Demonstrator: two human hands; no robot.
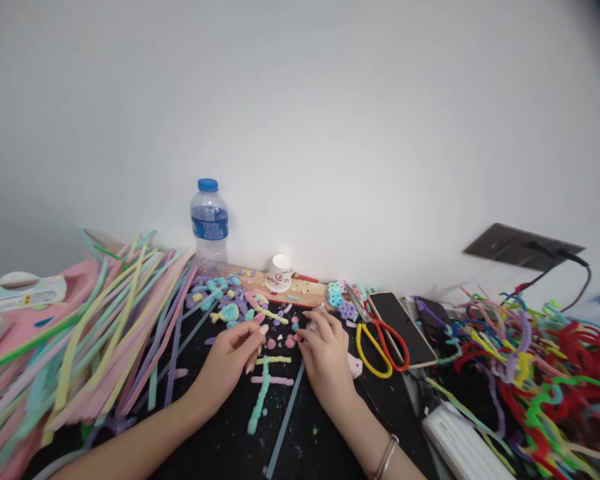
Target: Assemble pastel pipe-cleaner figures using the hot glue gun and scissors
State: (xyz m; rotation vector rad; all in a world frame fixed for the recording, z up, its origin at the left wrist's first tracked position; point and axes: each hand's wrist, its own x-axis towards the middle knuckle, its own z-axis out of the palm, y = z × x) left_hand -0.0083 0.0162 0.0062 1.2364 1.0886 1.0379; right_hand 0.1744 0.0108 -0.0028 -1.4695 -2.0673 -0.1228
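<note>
My left hand (237, 350) hovers over the black work mat (220, 427), thumb and index finger pinched together; whatever they hold is too small to name. To its right, my right hand (327, 347) is palm down with bent fingers, its fingertips by several small pink balls (290, 341); what lies under the palm is hidden. Between the hands a teal fuzzy stem (261, 400) lies across a yellow piece (277, 360) and a pink piece (280, 381). A thin glue stick (287, 420) runs along the mat beside them.
Pastel stems (115, 333) are heaped at left, a tangle of coloured stems (525, 380) at right. Scissors (383, 343) and a phone (403, 330) lie right of my right hand. Behind stand a bottle (209, 223) and a paper cup (279, 273). A white power strip (463, 443) is front right.
</note>
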